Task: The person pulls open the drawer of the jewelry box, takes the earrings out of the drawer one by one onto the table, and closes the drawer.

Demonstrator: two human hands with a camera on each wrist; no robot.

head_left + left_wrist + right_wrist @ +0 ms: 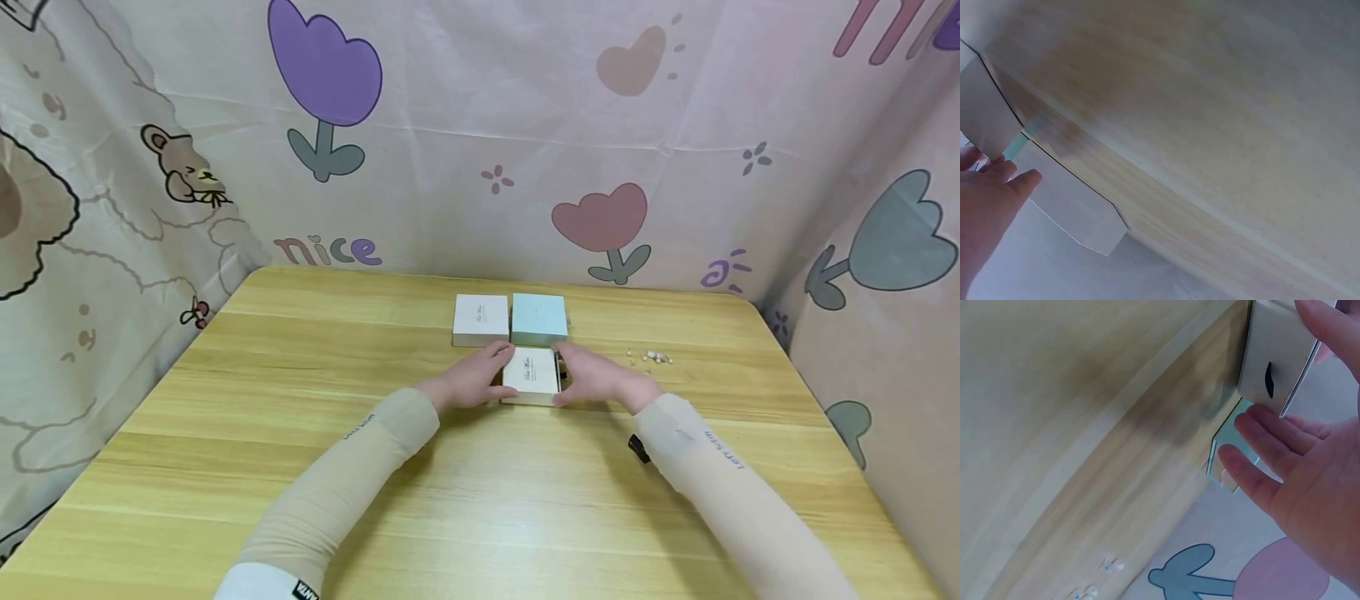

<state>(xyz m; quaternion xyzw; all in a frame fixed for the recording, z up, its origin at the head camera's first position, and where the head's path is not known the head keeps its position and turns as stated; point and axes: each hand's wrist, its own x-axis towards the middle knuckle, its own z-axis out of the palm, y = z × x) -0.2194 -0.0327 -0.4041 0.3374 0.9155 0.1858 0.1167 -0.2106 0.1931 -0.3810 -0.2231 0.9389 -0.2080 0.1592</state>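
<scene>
A small white drawer box (530, 371) with dark script on its lid lies between both hands. From its left side my left hand (477, 377) grips it, the thumb at the front corner and fingers at the rear corner. My right hand (597, 373) spans the right end, thumb in front and fingertips at the back. In the right wrist view, that end of the box (1275, 359) shows a black pull tab. Directly behind stand another white box (480, 320) and a pale blue box (539, 318), side by side.
Several tiny whitish trinkets (656, 357) lie on the wooden table (360, 350) right of the boxes. A black piece (639, 448) shows beside the right sleeve. Printed cloth (450, 100) hangs behind the table and along both sides.
</scene>
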